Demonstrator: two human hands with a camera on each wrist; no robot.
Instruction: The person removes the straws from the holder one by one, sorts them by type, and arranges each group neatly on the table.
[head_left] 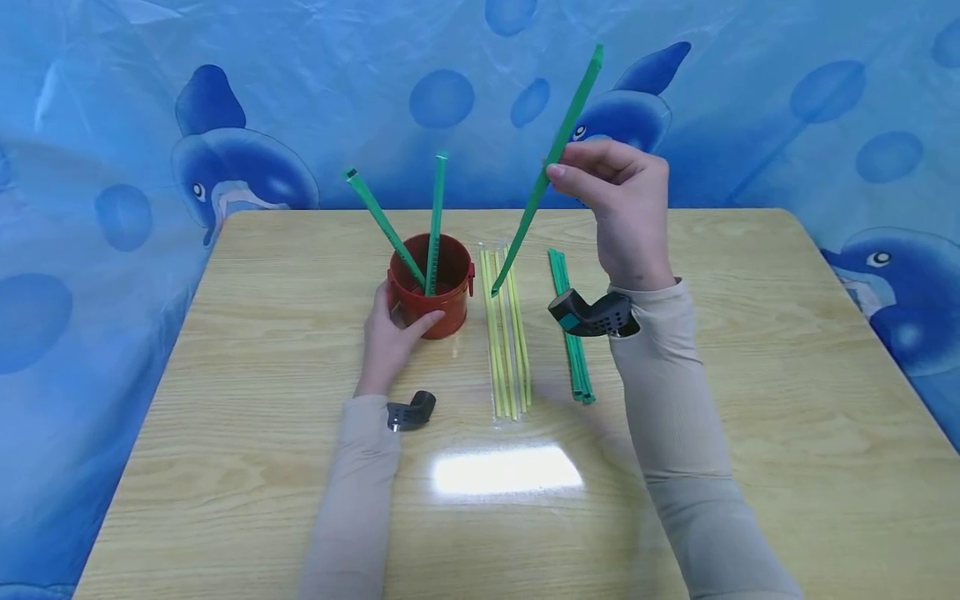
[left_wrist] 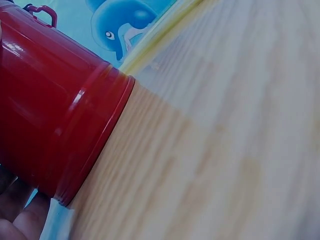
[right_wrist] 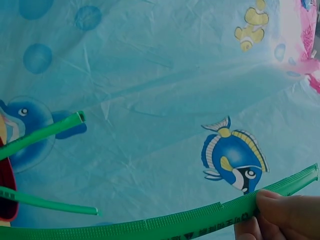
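Note:
My right hand (head_left: 626,196) pinches a long green wrapped straw (head_left: 577,102) between thumb and fingers. It slants above the table to the right of a small red bucket (head_left: 448,320), lower end toward the bucket's side. In the right wrist view, dark print runs along the wrapper of this straw (right_wrist: 175,225). My left hand (head_left: 384,343) grips the bucket, thumb across its front and fingers around its left side. Inside the bucket lean two green wrapped straws, a left one (head_left: 377,213) and an upright one (head_left: 437,200). The left wrist view shows the bucket's glossy wall (left_wrist: 50,105).
Several yellow straws (head_left: 504,342) in clear wrappers lie side by side just right of the bucket. Farther right is a bundle of green wrapped straws (head_left: 576,358), partly behind the right wrist camera (head_left: 592,315). A blue dolphin-printed sheet (head_left: 300,92) hangs behind the wooden table (head_left: 247,400).

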